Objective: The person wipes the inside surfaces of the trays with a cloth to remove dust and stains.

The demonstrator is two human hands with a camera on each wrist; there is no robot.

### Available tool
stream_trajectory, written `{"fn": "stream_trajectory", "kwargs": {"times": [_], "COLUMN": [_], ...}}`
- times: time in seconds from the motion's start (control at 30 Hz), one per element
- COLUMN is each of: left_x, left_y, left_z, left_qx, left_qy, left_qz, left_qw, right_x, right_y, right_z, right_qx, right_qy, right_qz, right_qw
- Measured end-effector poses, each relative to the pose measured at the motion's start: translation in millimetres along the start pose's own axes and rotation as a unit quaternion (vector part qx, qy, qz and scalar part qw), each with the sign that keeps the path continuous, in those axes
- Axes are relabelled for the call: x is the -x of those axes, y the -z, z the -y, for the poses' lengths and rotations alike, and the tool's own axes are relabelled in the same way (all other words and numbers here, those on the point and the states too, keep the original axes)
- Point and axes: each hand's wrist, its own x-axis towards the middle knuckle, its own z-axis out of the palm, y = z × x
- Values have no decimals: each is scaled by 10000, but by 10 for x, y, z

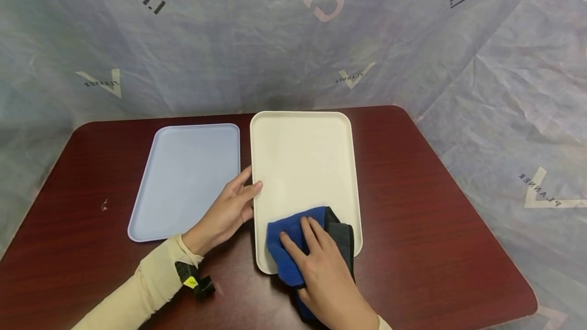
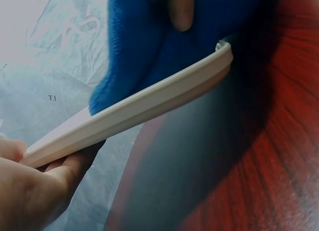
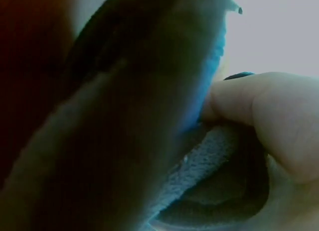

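"Across the middle of the dark red table (image 1: 449, 248), how does the cream tray (image 1: 302, 162) sit?"

"Its far end shows close to the table's far edge. The left wrist view has its near-left corner raised above the wood; whether the far end touches down, I can't tell."

"And the hands?"

"The left hand (image 1: 230, 211) is clamped on the tray's left rim, thumb over the top, other fingers underneath. The right hand (image 1: 326, 274) grips a blue-and-grey cloth (image 1: 281, 260) against the tray's near end, forefinger apart from the next two, thumb bent against the fabric. Some of the cloth hangs past the near rim."

"How would that tray handle?"

"Light and stiff, I'd judge, probably plastic. Its smooth face offers little to hold, so take it by the raised rim, about midway along a long side. Held from one side only, it could tip if the cloth bears hard on the near end. The cloth looks soft and would bunch easily."

"Any room to move?"

"Least toward the left edge: a blue tray (image 1: 183, 182) lies just beside. Behind the far edge hangs printed sheeting (image 1: 206, 39). Most room is toward the table's right edge."
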Motion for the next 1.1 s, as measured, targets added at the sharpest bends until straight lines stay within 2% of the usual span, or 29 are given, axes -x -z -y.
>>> {"fn": "stream_trajectory", "kwargs": {"times": [0.13,0.33,0.5,0.7,0.9,1.1], "left_x": [-5,-11,-5,-4,-12,-20], "left_y": [1,-7,-5,-5,11,20], "left_z": [5,-6,-10,-6,-15,-27], "left_qx": [-34,-78,-91,3,32,-78], "left_qy": [-20,13,45,54,20,19], "left_qz": [-2,-7,1,-18,-73,-92], "left_qw": [10000,10000,9999,10000,10000,9999], "right_x": [-40,6,27,42,89,190], "right_y": [-49,-117,-106,-27,23,48], "right_z": [79,108,99,23,-154,-358], "right_qx": [156,381,359,227,122,109], "right_qy": [243,571,567,-115,-865,-1415], "right_qz": [-195,-466,-371,14,11,-157], "right_qw": [9994,9966,9971,9997,9962,9898]}}
